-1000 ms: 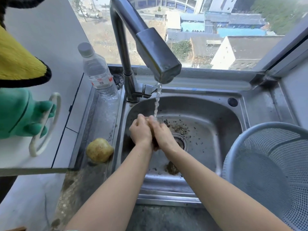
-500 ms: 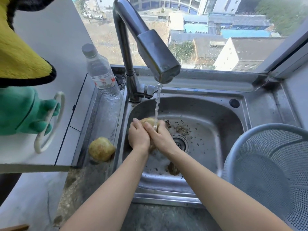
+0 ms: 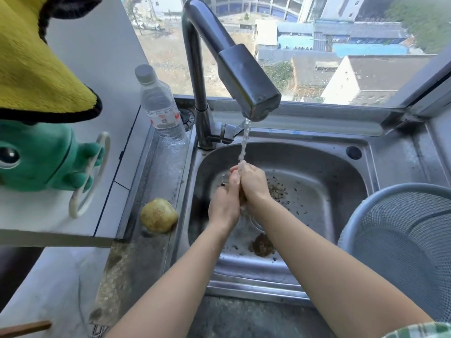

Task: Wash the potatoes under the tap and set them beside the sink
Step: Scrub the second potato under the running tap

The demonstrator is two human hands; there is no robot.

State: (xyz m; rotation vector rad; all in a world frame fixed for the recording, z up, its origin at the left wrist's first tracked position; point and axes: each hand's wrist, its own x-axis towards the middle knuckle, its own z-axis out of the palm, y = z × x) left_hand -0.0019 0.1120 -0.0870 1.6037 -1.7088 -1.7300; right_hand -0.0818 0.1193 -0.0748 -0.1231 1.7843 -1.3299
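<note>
Washing is in hand: a potato, hidden, appears pinched between left hand (image 3: 224,208) and right hand (image 3: 253,185) under the tap (image 3: 246,79). Next, it should be set left of the sink (image 3: 317,152), by the washed potato (image 3: 158,215).

Red-and-white label on the water bottle (image 3: 161,107), print unreadable.

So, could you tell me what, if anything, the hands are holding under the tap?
Left hand and right hand are clasped together under the stream; whatever lies between the palms is hidden, so it cannot be told.
</note>
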